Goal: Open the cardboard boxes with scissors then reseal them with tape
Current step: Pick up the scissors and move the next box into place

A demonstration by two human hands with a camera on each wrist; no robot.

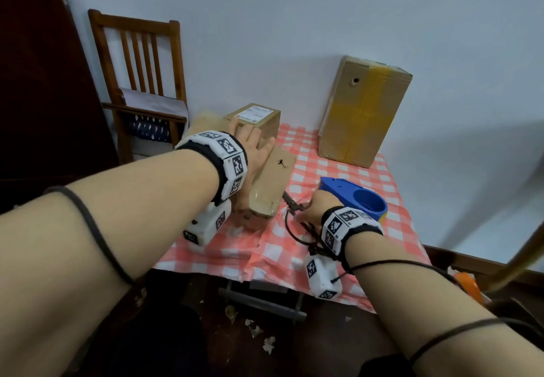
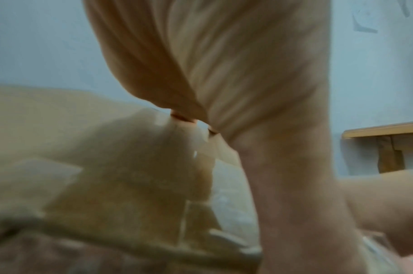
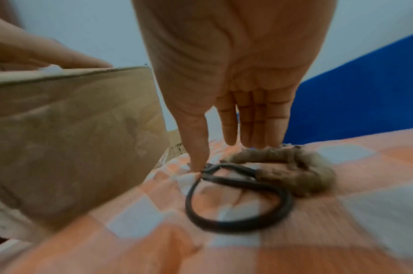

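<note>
A flat cardboard box (image 1: 272, 184) lies on the checked tablecloth (image 1: 347, 167). My left hand (image 1: 255, 144) rests flat on its top with straight fingers, and the thumb runs down its near side. Scissors (image 1: 293, 209) lie just right of the box, with one bare black loop handle (image 3: 238, 207) and one wrapped in brown twine (image 3: 297, 172). My right hand (image 1: 312, 204) reaches down onto them with straight fingers (image 3: 250, 128). Its thumb tip touches the black handle, and nothing is gripped. A blue tape dispenser (image 1: 354, 197) sits right behind that hand.
A small labelled box (image 1: 253, 117) stands behind the flat one. A tall taped box (image 1: 363, 111) stands against the wall at the back right. A wooden chair (image 1: 141, 82) is left of the table. Paper scraps litter the dark floor (image 1: 259, 332).
</note>
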